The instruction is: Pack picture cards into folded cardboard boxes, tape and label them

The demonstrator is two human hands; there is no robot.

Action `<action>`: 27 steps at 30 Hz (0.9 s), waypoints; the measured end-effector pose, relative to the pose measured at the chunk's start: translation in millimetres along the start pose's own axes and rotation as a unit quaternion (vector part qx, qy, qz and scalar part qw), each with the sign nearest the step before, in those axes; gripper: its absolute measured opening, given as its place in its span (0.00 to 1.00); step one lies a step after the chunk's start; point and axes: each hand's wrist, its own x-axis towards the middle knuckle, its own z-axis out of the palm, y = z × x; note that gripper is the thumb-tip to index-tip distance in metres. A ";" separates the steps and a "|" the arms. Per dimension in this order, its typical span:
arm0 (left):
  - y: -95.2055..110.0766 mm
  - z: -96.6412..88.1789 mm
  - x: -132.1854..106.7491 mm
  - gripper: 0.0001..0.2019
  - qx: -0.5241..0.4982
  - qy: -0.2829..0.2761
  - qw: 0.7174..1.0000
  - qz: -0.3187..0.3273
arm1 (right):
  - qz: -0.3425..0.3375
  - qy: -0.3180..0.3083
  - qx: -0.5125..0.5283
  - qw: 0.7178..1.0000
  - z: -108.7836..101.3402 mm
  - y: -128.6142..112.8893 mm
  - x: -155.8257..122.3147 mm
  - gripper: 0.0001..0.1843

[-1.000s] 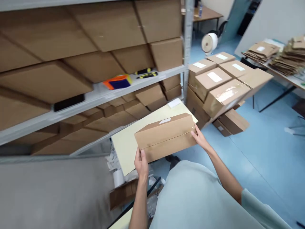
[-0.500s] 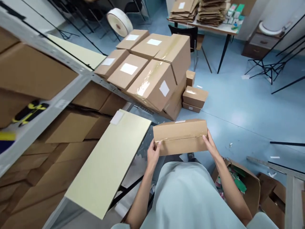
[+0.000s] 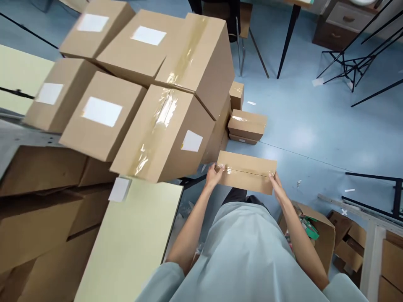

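Between my two hands is a long cardboard box (image 3: 247, 174), its taped seam facing up, held in front of my body above the floor. My left hand (image 3: 214, 175) grips its left end with the thumb on top. At the right end my right hand (image 3: 276, 184) closes on the edge, thumb on the upper face. Just ahead and to the left rises a stack of larger taped boxes (image 3: 151, 134) with white labels. Beyond the held box, a small taped box (image 3: 247, 121) rests on another flat box on the floor.
A pale yellow tabletop (image 3: 135, 239) with a white pad (image 3: 119, 189) lies to my left, beside shelved cartons (image 3: 40, 222). An open carton (image 3: 324, 226) of green packets stands at my right. A chair (image 3: 220, 16) and tripod legs (image 3: 355, 63) are farther off.
My view has moved forward, so the stacked boxes look nearer and larger. The held box has tipped, showing its taped face more from above. Both hands keep hold of it.
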 end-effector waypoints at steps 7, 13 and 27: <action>29.0 1.2 106.4 0.37 -0.015 -0.018 1.000 -0.004 | 0.010 0.068 0.017 0.998 28.1 -41.8 89.3 0.48; 85.2 6.4 181.1 0.42 0.035 -0.041 0.998 0.037 | 0.029 0.178 0.025 0.983 28.6 -89.5 159.6 0.52; 181.4 35.8 327.5 0.42 0.013 -0.048 0.997 -0.057 | 0.062 0.158 0.029 0.985 21.2 -168.9 349.5 0.40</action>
